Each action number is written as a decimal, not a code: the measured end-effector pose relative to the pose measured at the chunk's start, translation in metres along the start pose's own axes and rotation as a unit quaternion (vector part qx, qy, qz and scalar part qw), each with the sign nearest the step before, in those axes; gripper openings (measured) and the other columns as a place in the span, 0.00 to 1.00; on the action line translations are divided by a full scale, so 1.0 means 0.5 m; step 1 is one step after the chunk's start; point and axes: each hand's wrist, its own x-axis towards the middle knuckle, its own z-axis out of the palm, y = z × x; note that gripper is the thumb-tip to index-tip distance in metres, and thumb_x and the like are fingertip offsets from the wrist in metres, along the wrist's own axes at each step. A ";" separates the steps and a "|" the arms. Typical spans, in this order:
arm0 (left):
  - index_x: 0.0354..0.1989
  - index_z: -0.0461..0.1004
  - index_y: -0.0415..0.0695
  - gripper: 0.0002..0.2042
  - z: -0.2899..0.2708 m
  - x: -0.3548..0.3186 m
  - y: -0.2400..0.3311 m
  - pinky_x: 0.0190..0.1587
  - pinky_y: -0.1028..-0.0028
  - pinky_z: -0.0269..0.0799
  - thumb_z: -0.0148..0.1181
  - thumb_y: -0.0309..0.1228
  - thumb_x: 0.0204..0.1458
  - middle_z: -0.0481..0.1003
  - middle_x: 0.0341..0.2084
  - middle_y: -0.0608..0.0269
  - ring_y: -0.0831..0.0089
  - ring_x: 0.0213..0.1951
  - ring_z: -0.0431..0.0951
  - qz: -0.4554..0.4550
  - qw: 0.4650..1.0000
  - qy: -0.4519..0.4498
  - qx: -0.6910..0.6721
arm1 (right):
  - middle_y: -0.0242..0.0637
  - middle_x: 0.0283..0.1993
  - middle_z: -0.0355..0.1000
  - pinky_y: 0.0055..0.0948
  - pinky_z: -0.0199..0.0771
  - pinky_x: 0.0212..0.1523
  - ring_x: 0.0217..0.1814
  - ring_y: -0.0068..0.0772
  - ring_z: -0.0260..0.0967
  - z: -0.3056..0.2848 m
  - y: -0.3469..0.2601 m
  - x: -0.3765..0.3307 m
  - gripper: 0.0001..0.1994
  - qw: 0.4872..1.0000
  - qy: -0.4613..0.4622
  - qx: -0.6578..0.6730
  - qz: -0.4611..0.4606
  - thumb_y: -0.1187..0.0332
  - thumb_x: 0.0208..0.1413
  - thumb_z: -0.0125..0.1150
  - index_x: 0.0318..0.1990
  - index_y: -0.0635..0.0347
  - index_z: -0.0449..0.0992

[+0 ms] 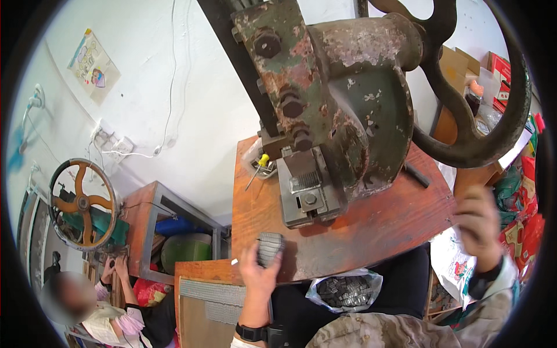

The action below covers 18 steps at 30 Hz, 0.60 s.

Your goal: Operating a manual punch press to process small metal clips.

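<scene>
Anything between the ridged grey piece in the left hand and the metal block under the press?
Nothing visible: only tabletop separates the ridged grey piece in the left hand from the metal block under the press. The yellow-handled screwdriver sits left of the block.

Camera: the left one on the person's head | Looks: down and forward, over the table (371,235) to the white wall (214,87) | Near: left hand (259,272) and right hand (478,223) close, big press (371,122) close ahead, another person (107,325) farther off, left | Shape: wide, round, bent edges; right rim perhaps too squashed to judge
</scene>
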 end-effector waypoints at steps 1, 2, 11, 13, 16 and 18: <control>0.41 0.70 0.34 0.22 0.016 -0.012 0.021 0.40 0.67 0.68 0.68 0.28 0.36 0.70 0.34 0.52 0.60 0.37 0.72 0.064 0.997 -0.020 0.046 | 0.40 0.34 0.69 0.38 0.67 0.38 0.38 0.46 0.65 0.063 -0.004 -0.029 0.12 0.997 0.020 0.034 0.073 0.79 0.33 0.63 0.30 0.62 0.74; 0.42 0.69 0.37 0.24 0.039 -0.018 0.034 0.43 0.63 0.65 0.69 0.29 0.33 0.67 0.37 0.51 0.54 0.41 0.68 0.097 0.993 -0.054 0.047 | 0.41 0.34 0.69 0.38 0.67 0.38 0.38 0.46 0.66 0.118 0.013 -0.077 0.11 0.990 0.045 0.067 0.117 0.79 0.34 0.63 0.31 0.63 0.74; 0.47 0.68 0.36 0.31 0.043 -0.038 0.085 0.50 0.60 0.58 0.71 0.36 0.32 0.68 0.42 0.51 0.53 0.45 0.65 0.061 0.972 -0.138 0.180 | 0.42 0.34 0.70 0.36 0.68 0.38 0.38 0.45 0.66 0.271 0.005 -0.124 0.08 0.965 0.017 0.123 0.233 0.77 0.39 0.63 0.31 0.64 0.74; 0.47 0.69 0.36 0.30 0.052 -0.043 0.079 0.50 0.60 0.58 0.71 0.37 0.33 0.69 0.41 0.51 0.53 0.45 0.65 0.069 0.973 -0.126 0.181 | 0.42 0.34 0.69 0.36 0.68 0.38 0.38 0.45 0.66 0.272 0.005 -0.123 0.08 0.964 0.017 0.126 0.234 0.77 0.39 0.63 0.31 0.64 0.74; 0.45 0.70 0.37 0.30 0.059 -0.041 0.078 0.50 0.60 0.59 0.71 0.37 0.32 0.69 0.41 0.51 0.54 0.46 0.65 0.079 0.974 -0.116 0.176 | 0.42 0.34 0.69 0.36 0.68 0.38 0.37 0.45 0.66 0.267 0.008 -0.124 0.08 0.965 0.024 0.120 0.234 0.77 0.39 0.63 0.31 0.64 0.74; 0.45 0.71 0.37 0.29 0.060 -0.040 0.074 0.50 0.60 0.59 0.71 0.37 0.32 0.69 0.41 0.51 0.54 0.46 0.65 0.077 0.975 -0.119 0.173 | 0.42 0.34 0.69 0.36 0.68 0.38 0.37 0.44 0.66 0.266 0.008 -0.125 0.09 0.965 0.027 0.117 0.232 0.77 0.39 0.63 0.31 0.64 0.74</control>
